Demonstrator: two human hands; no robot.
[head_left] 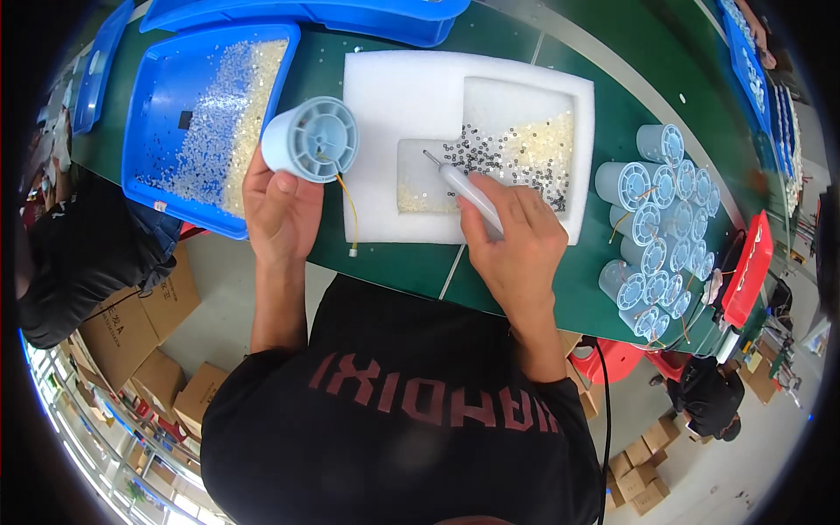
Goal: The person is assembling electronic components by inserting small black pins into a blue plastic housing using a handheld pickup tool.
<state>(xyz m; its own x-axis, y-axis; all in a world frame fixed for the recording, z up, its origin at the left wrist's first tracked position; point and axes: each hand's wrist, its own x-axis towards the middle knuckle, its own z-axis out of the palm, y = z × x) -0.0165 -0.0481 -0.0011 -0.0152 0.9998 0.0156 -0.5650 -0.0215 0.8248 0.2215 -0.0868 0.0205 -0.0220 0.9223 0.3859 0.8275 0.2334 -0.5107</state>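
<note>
1. Light-blue cup (308, 131): we hold one above the tabletop (612, 122), our left hand (282, 206) curled round it, one thin wire (353, 208) dangling.
2. Our right hand (518, 236) grips one pen-like tool (469, 196), tip over one foam tray (398, 96).
3. Picking among small pieces (477, 154) seems the step in hand; the next move calls for a steady tip, we judge.
4. Rightward, we see over a dozen similar cups (646, 224), overlapping too much for exact counting; the pieces are too many.

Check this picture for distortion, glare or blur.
In the head view, the green table bends toward the dark rim; bright patches wash out at lower left; the white foam tray is bright but clearly outlined; the blue cup in the left hand and white tool in the right hand look reasonably sharp.
</note>
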